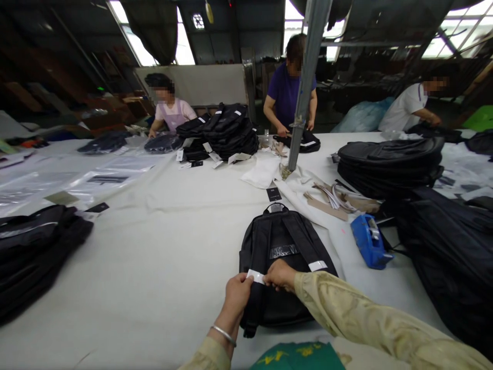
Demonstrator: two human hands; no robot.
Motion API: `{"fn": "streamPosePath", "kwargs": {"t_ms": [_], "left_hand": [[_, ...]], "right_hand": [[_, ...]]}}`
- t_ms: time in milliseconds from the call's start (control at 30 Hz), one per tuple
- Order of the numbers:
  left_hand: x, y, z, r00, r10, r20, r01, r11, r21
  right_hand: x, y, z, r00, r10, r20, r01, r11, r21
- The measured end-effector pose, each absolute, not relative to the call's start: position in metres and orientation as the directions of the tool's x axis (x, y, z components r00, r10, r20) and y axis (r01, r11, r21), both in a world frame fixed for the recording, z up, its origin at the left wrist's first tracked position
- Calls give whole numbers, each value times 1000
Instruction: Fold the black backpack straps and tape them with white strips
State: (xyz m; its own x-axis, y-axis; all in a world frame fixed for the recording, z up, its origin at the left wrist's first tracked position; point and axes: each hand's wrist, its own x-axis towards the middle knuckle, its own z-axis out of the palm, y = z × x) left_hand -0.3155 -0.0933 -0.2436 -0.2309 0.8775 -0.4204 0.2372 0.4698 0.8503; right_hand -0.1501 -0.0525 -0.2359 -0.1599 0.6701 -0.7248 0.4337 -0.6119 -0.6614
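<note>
A black backpack [285, 303] lies on the white table with its shoulder straps facing up and its top handle away from me. Across its left strap runs a small white strip [256, 276]. My left hand [236, 294] pinches the left end of that strip, and my right hand [280, 275] pinches its right end. A similar white strip [318, 265] is wrapped around the right strap. Between the straps sits a piece of shiny dark plastic [284, 251]. A black tag [273, 194] lies just beyond the handle.
A blue tape dispenser [370, 241] stands right of the backpack. Stacked black bags [389, 159] rise behind it, more bags [38, 252] lie at left, and another pile [223, 133] stands opposite. A metal post [306, 87] rises from the table. Several co-workers handle bags across it.
</note>
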Motion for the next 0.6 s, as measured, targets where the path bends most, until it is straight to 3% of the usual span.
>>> {"fn": "streamPosePath", "kwargs": {"t_ms": [300, 433, 600], "left_hand": [[-322, -92, -240, -56, 766, -641, -198, 621, 759], [-320, -91, -237, -31, 735, -678, -299, 640, 708], [-318, -92, -226, 16, 711, -703, -333, 667, 667]], "right_hand": [[-144, -63, -245, -254, 689, -679, 7, -701, -713], [-141, -69, -251, -246, 674, -697, -74, -730, -679], [-139, -71, -253, -402, 587, -703, -140, -798, -586]]}}
